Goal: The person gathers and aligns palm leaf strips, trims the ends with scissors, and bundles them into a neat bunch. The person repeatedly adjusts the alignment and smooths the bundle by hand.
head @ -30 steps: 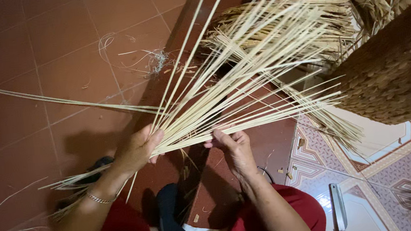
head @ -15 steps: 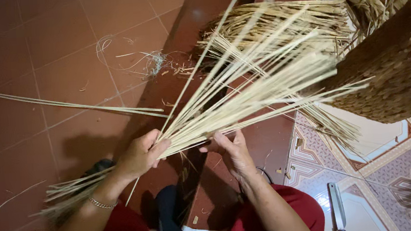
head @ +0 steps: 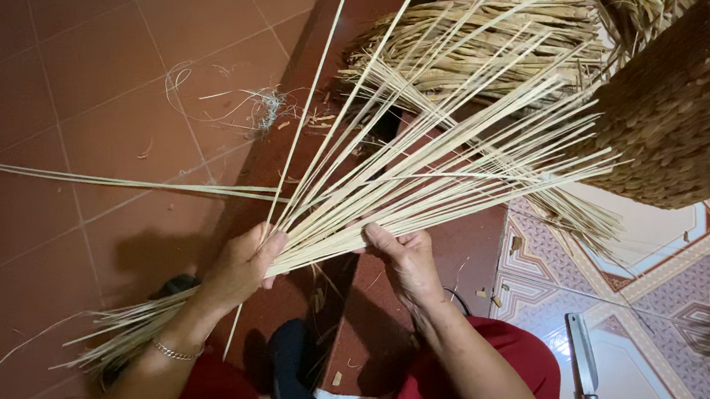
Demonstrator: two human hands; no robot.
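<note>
Nearest to me, at the bottom of the view, I see my knees in red cloth [head: 490, 376] with a dark garment between them. Just above, my left hand [head: 237, 270], a thin bracelet [head: 171, 352] at its wrist, is closed around the bundle of long pale straw strips [head: 422, 185], thumb and fingers wrapped over the narrow gathered part. My right hand [head: 403, 259] sits just beside it on the same gathered part, thumb on top and fingers curled beneath, so the bundle passes between both hands. Short ends of the strips stick out behind the left wrist toward the lower left, while the long ends fan out up and to the right. A knife with a flat metal blade [head: 581, 355] lies on the patterned tiles [head: 682, 316] to the lower right, well apart from both hands. Farther off, the fan's tips reach a woven brown straw basket [head: 689, 102]; beyond lies a heap of dry straw [head: 478, 35], and loose fibre scraps [head: 266, 109] rest on the red floor tiles [head: 36, 82].
</note>
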